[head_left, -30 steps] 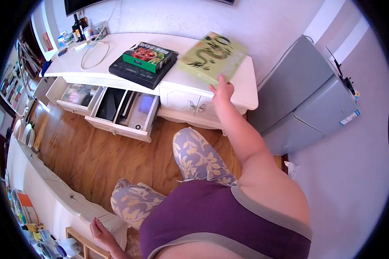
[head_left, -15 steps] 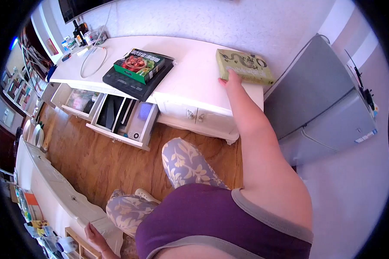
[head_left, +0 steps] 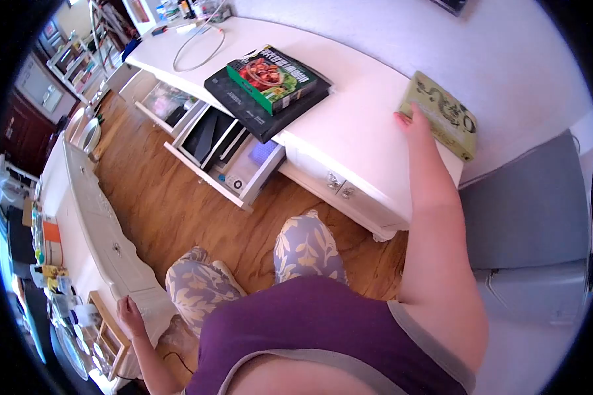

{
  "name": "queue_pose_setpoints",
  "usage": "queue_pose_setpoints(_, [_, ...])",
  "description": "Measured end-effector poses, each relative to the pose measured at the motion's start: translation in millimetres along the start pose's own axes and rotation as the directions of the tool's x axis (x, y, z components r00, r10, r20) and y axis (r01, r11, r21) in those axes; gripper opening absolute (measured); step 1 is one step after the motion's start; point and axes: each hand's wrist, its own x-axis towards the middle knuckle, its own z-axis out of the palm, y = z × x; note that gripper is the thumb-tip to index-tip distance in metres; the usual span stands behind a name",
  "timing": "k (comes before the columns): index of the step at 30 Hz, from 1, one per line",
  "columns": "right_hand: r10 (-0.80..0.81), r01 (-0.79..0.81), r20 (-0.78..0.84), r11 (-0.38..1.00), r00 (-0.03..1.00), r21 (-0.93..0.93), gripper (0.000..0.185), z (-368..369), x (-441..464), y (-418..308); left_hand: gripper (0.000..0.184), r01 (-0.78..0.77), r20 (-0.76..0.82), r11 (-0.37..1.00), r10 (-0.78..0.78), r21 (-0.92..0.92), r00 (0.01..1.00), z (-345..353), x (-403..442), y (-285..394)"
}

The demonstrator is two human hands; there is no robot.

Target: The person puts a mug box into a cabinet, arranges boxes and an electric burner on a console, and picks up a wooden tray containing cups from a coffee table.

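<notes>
A yellow-green box with a dark dragon print point(head_left: 445, 115) lies on the right end of the white cabinet top, against the wall. My right hand point(head_left: 415, 123) is at its near left edge, the thumb and fingers on the box. On the cabinet's middle, a green box with a food picture point(head_left: 273, 76) rests on a flat black box point(head_left: 234, 105). At the lower left, beside a wooden frame, my left hand point(head_left: 130, 317) hangs with its fingers curled; whether it holds something is too small to make out.
Two drawers of the white cabinet point(head_left: 369, 72) stand open, the nearer one point(head_left: 207, 174) with a dark tray and small things. A grey fridge point(head_left: 527, 204) is at the right. Another white cabinet point(head_left: 102, 217) with bottles and a wooden frame point(head_left: 109, 336) runs along the left.
The dragon box has been lowered from above the cabinet onto its right end, with my right hand still on it. The camera view has turned, shifting the whole scene.
</notes>
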Motion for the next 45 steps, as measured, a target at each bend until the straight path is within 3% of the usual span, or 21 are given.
queue_pose_setpoints(3, [0.045, -0.039, 0.073, 0.996, 0.996, -0.079, 0.050, -1, 24, -8, 0.009, 0.043, 0.016, 0.999, -0.043, 0.016, 0.999, 5, 2, -7])
queue_pose_setpoints(6, [0.006, -0.006, 0.060, 1.000, 0.998, -0.004, 0.047, -3, 29, 2, 0.009, 0.044, 0.001, 0.999, -0.044, 0.005, 0.999, 7, -4, -15])
queue_pose_setpoints(8, [0.070, -0.062, 0.168, 0.997, 0.983, -0.051, 0.046, 10, 19, 15, 0.009, 0.040, -0.028, 0.999, -0.040, 0.002, 0.999, 15, 0, -15])
queue_pose_setpoints(10, [0.007, 0.054, 0.212, 0.959, 0.977, -0.279, 0.041, 53, -45, 33, 0.008, -0.038, -0.081, 0.998, 0.042, 0.045, 0.996, 15, -2, -20])
queue_pose_setpoints(12, [-0.126, 0.353, 0.456, 0.817, 0.881, -0.457, 0.036, 86, -88, 49, 0.008, -0.043, -0.077, 0.998, 0.046, 0.039, 0.996, 15, -1, -22])
queue_pose_setpoints(14, [-0.386, 0.760, 0.659, 0.402, 0.646, -0.510, 0.035, 119, -76, 72, 0.007, 0.051, -0.010, 0.999, -0.051, -0.014, 0.999, 15, -3, -28])
queue_pose_setpoints(15, [-0.390, 0.763, 0.660, 0.409, 0.642, -0.501, 0.035, 134, -76, 80, 0.007, 0.049, -0.021, 0.999, -0.049, -0.010, 0.999, 14, -2, -27])
queue_pose_setpoints(17, [-0.405, 0.811, 0.709, 0.189, 0.577, -0.553, 0.038, 158, -80, 94, 0.007, 0.081, -0.022, 0.997, -0.080, 0.008, 0.997, 12, -3, -21])
queue_pose_setpoints(18, [-0.409, 0.814, 0.708, 0.197, 0.575, -0.547, 0.038, 161, -79, 101, 0.007, 0.077, -0.032, 0.997, -0.076, 0.013, 0.997, 11, -3, -21])
queue_pose_setpoints(21, [-0.241, 0.759, 0.786, -0.215, 0.569, -0.615, 0.038, 167, -78, 116, 0.007, 0.073, -0.046, 0.997, -0.073, 0.003, 0.996, 11, -2, -16])
queue_pose_setpoints(25, [-0.302, 0.684, 0.790, -0.396, 0.534, -0.613, 0.035, 158, -94, 113, 0.006, 0.034, -0.064, 0.999, -0.032, 0.029, 0.997, 6, -1, -5])
queue_pose_setpoints(26, [-0.302, 0.682, 0.790, -0.398, 0.534, -0.613, 0.035, 155, -95, 111, 0.006, 0.053, -0.047, 0.998, -0.051, 0.040, 0.998, 6, -1, -5])
queue_pose_setpoints(28, [-0.113, 0.679, 0.719, -0.253, 0.686, -0.689, 0.037, 149, -95, 105, 0.006, 0.072, -0.031, 0.996, -0.071, 0.047, 0.997, 4, 0, -4])
queue_pose_setpoints(29, [-0.040, 0.690, 0.706, -0.182, 0.707, -0.700, 0.033, 145, -90, 107, 0.006, 0.071, -0.031, 0.996, -0.069, 0.054, 0.997, 3, 0, -2])
queue_pose_setpoints(34, [-0.070, 0.623, 0.619, 0.051, 0.782, -0.781, 0.021, 127, -128, 114, 0.007, 0.030, -0.050, 0.999, -0.028, 0.038, 0.998, 7, -1, -6])
queue_pose_setpoints(37, [0.138, 0.372, 0.462, 0.417, 0.876, -0.829, 0.025, 121, -135, 116, 0.006, 0.038, -0.046, 0.999, -0.037, 0.037, 0.998, 10, 0, -10])
queue_pose_setpoints(38, [0.136, 0.369, 0.459, 0.419, 0.878, -0.830, 0.025, 115, -140, 117, 0.006, 0.023, -0.056, 0.999, -0.020, 0.047, 0.998, 10, -1, -12])
queue_pose_setpoints(40, [0.236, 0.151, 0.435, 0.711, 0.869, -0.687, 0.027, 104, -166, 115, 0.006, 0.006, -0.062, 0.999, -0.003, 0.052, 0.998, 11, -1, -13])
queue_pose_setpoints(42, [0.272, 0.071, 0.387, 0.732, 0.881, -0.677, 0.031, 97, -171, 114, 0.007, -0.037, -0.079, 0.998, 0.040, 0.048, 0.996, 9, -1, -9])
queue_pose_setpoints(44, [0.264, -0.057, 0.412, 0.891, 0.872, -0.450, 0.031, 86, -163, 121, 0.006, -0.021, -0.067, 0.999, 0.024, 0.043, 0.998, 4, 1, -3])
queue_pose_setpoints(45, [0.265, -0.054, 0.418, 0.891, 0.869, -0.452, 0.031, 79, -159, 123, 0.006, 0.002, -0.065, 0.999, 0.000, 0.038, 0.998, 3, 1, 2])
